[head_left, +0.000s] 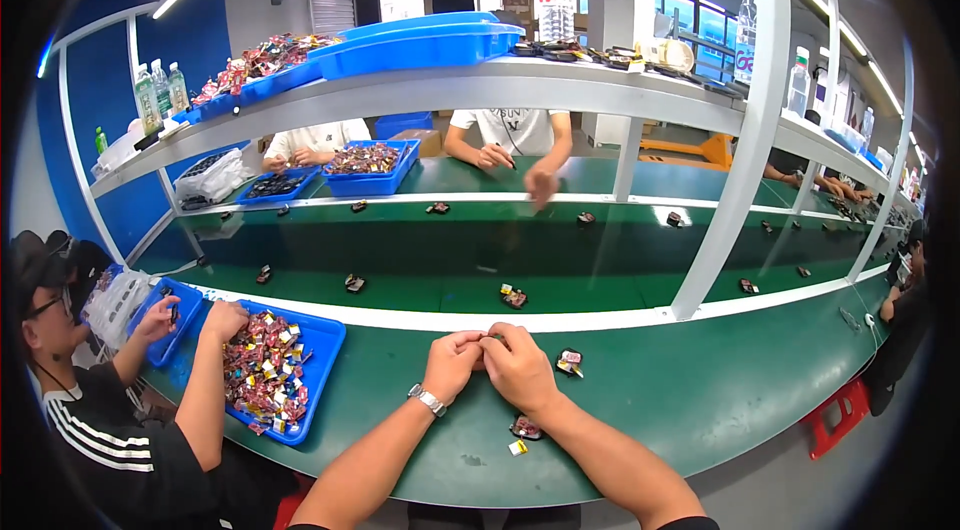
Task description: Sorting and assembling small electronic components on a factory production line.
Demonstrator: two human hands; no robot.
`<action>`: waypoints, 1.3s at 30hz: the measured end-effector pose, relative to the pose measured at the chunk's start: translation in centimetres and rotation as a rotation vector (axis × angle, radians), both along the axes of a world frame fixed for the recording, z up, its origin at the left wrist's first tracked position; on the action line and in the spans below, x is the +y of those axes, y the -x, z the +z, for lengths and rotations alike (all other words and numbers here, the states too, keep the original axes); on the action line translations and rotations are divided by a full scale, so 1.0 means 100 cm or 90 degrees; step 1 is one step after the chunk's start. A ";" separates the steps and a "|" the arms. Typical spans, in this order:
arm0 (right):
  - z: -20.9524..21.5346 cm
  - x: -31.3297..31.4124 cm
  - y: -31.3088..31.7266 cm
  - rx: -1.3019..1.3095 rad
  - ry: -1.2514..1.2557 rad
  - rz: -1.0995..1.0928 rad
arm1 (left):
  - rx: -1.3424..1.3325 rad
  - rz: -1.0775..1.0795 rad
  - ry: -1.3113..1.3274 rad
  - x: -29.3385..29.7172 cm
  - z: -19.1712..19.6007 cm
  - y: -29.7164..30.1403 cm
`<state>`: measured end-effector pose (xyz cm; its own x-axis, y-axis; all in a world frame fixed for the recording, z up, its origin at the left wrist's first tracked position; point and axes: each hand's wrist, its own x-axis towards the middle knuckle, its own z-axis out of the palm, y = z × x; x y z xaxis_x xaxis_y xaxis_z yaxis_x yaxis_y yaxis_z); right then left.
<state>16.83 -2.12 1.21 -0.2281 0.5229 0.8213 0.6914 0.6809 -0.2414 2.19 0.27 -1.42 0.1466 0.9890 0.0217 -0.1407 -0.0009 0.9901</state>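
Note:
My left hand (pixel 455 367), with a metal-band watch (pixel 428 400) on its wrist, meets my right hand (pixel 517 367) over the green bench near its far edge. The fingertips of both are pinched together, and whatever small thing lies between them is hidden. Right of my right hand sits a small black and dark-red part (pixel 569 361) with a pale tab. A similar part (pixel 525 428) lies nearer me, between my forearms, and a small yellow-and-white piece (pixel 517 447) is beside it.
At left, a blue tray (pixel 335 340) holds many red parts; a co-worker's hand (pixel 226 318) reaches into it. Beyond a white rail, a green conveyor carries scattered parts such as this one (pixel 513 297). A white post (pixel 735 145) supports the overhead shelf. People work across the belt.

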 end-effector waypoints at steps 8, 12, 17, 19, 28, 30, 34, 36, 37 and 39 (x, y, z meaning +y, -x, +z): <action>-0.001 0.003 -0.007 0.062 0.042 -0.004 | -0.066 -0.080 0.012 -0.005 0.006 0.005; -0.005 0.008 -0.010 0.002 0.049 -0.012 | -0.066 -0.089 0.014 -0.001 0.004 0.003; -0.003 0.010 -0.013 -0.014 0.060 -0.013 | -0.062 -0.094 0.018 0.003 0.004 0.002; 0.007 0.004 -0.008 0.038 0.060 0.018 | -0.030 -0.069 0.022 0.002 0.005 0.006; 0.040 0.006 -0.027 0.078 -0.015 0.037 | -0.191 -0.205 0.034 -0.007 0.012 0.006; 0.116 0.007 -0.027 0.109 -0.174 0.031 | -0.156 -0.187 0.016 -0.008 0.011 0.011; 0.254 0.037 -0.031 0.083 -0.360 -0.033 | -0.093 -0.190 0.043 -0.001 0.002 0.017; 0.293 0.069 -0.039 0.048 -0.310 -0.083 | -0.042 -0.218 0.029 0.000 0.003 0.012; 0.304 0.088 -0.044 0.001 -0.275 -0.153 | -0.038 -0.220 0.035 0.002 0.004 0.007; 0.317 0.110 -0.046 -0.129 -0.189 -0.232 | -0.039 -0.230 0.034 0.006 0.001 0.007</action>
<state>21.43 8.88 32.95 -0.2447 0.3487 0.9047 0.9096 0.4058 0.0896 1.54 0.86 -1.30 0.4862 0.8738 -0.0093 -0.1809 0.1110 0.9772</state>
